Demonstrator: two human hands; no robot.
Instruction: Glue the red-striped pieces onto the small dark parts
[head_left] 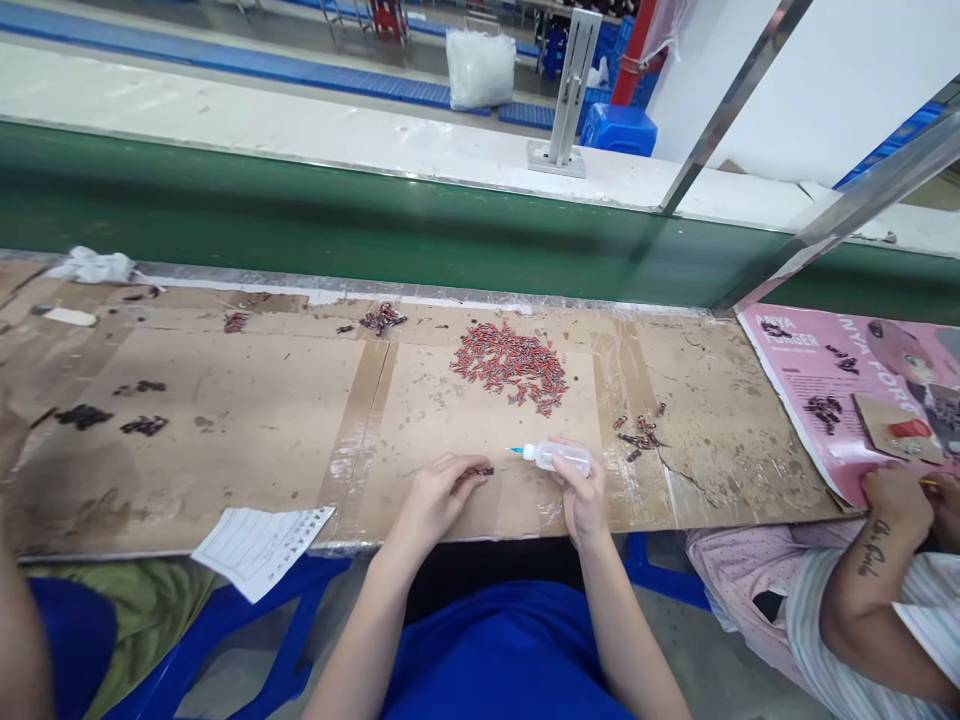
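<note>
Between the fingertips of my left hand (442,492) is a small dark part (485,471), too tiny to name. My right hand (583,495) is wrapped round a clear squeeze bottle (562,457), which lies nearly level. Its thin blue needle tip (515,450) points left, a short way from the dark part and apart from it. Beyond both hands a loose pile of small red-and-dark parts (510,365) is spread on the cardboard table cover (427,420). To the right of my right hand lie several dark-and-red parts (639,438).
A green conveyor belt (360,220) runs behind the table. A paper sheet (259,545) hangs over the front edge at left. Dark part clusters (84,417) lie further left. At right, a co-worker's hands (896,495) rest by a pink poster (825,400). Another person's arm shows at far left.
</note>
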